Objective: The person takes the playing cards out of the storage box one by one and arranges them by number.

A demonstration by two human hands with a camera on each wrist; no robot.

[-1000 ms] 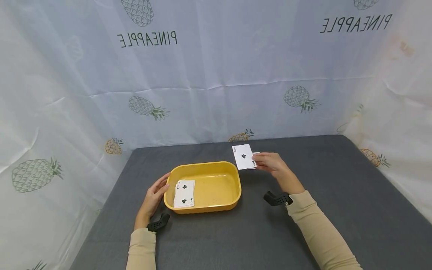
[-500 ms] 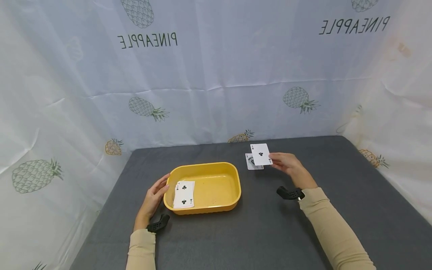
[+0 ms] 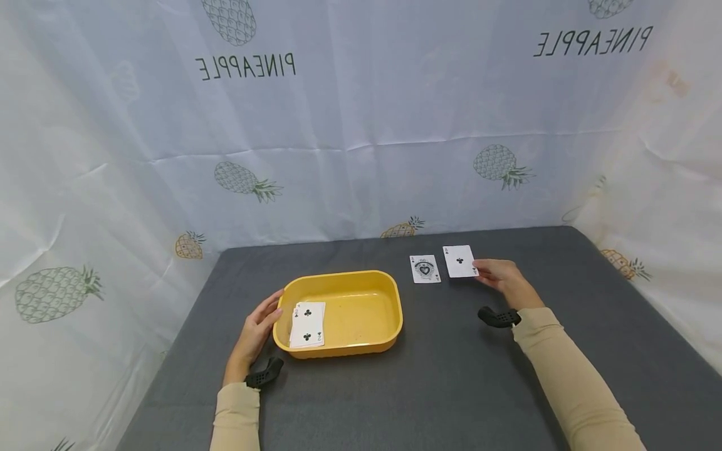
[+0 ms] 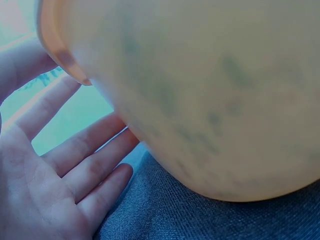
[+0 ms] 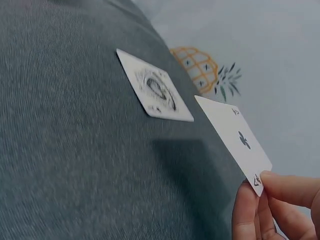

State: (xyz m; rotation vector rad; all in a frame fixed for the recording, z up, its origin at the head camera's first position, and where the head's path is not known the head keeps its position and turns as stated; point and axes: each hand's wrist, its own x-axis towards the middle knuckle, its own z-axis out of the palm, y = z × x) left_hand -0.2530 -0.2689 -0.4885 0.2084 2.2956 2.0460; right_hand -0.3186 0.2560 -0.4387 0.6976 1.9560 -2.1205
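Observation:
My right hand (image 3: 501, 277) pinches an ace of clubs (image 3: 459, 260) by its near right corner between thumb and fingers. In the right wrist view the ace of clubs (image 5: 240, 140) stands tilted over the cloth, above its shadow. Just left of it, a playing card (image 3: 425, 269) with a large black emblem lies face up on the table. My left hand (image 3: 255, 332) rests at the left end of a yellow plastic basin (image 3: 338, 352). Its thumb lies at the rim, and its fingers (image 4: 82, 145) stretch fairly straight against the outer wall. Inside the basin, a two of clubs (image 3: 307, 324) tops some stacked cards.
Dark grey cloth (image 3: 361, 407) covers the table. A white curtain (image 3: 361, 188) printed with pineapples rises behind the far edge and along both sides.
My right hand has moved right with the ace of clubs, lowering it slightly at the end. The emblem card, mostly covered before, now shows fully. My left hand and the basin stay put.

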